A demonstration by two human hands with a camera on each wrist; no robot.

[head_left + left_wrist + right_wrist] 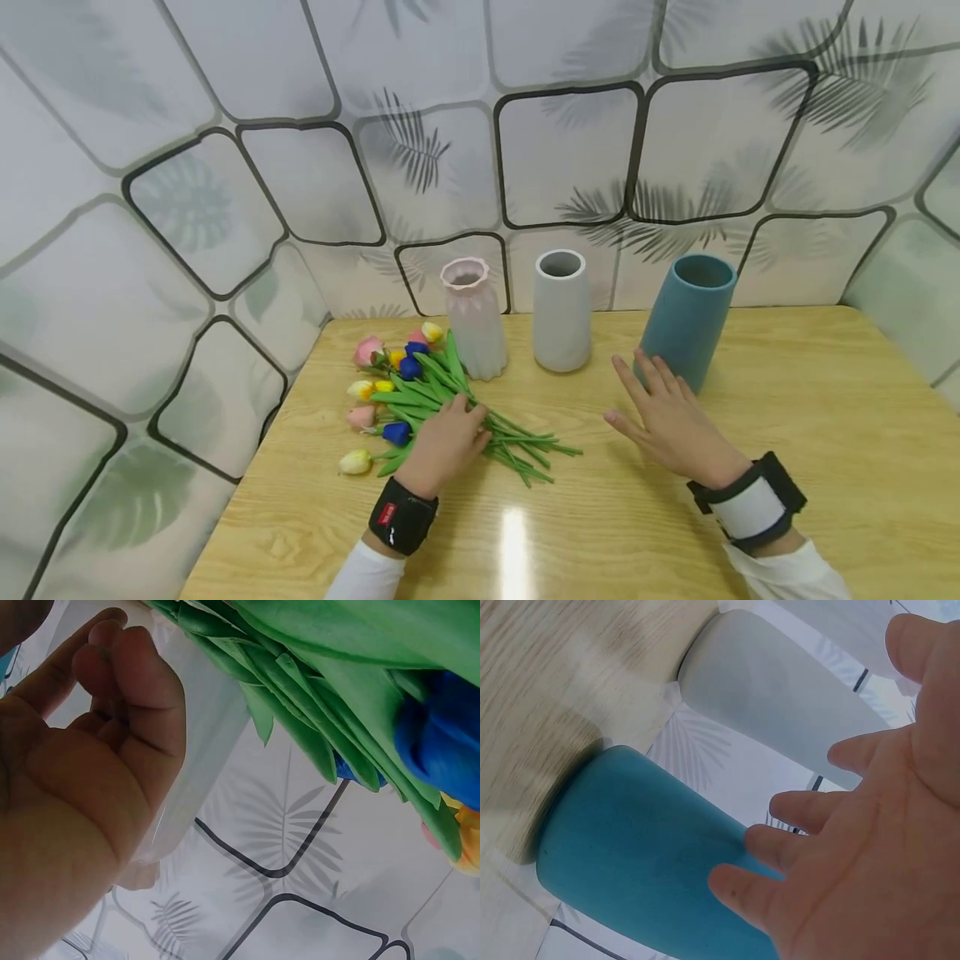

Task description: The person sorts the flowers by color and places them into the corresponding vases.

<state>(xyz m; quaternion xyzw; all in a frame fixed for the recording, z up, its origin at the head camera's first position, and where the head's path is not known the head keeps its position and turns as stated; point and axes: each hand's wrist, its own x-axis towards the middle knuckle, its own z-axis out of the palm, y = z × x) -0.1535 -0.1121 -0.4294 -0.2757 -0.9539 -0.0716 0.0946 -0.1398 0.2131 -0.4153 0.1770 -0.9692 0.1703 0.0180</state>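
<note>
A bunch of artificial tulips (427, 392) in pink, yellow, white and blue lies on the table, stems pointing right. Over its green stems and leaves is the left hand (447, 440), fingers loosely bent; the left wrist view shows nothing pinched in the hand (82, 765). Beside a blue vase (688, 321) the right hand (670, 421) is spread, palm down, its fingertips in front of the vase's lower side. Whether they touch is unclear. In the right wrist view the fingers (795, 806) are extended near the blue vase (645, 847).
A pale pink fluted vase (476, 325) stands just behind the flowers. Between it and the blue vase is a white vase (562, 321). All are upright on the wooden table (600, 533), near its back edge against a patterned cloth wall (570, 158).
</note>
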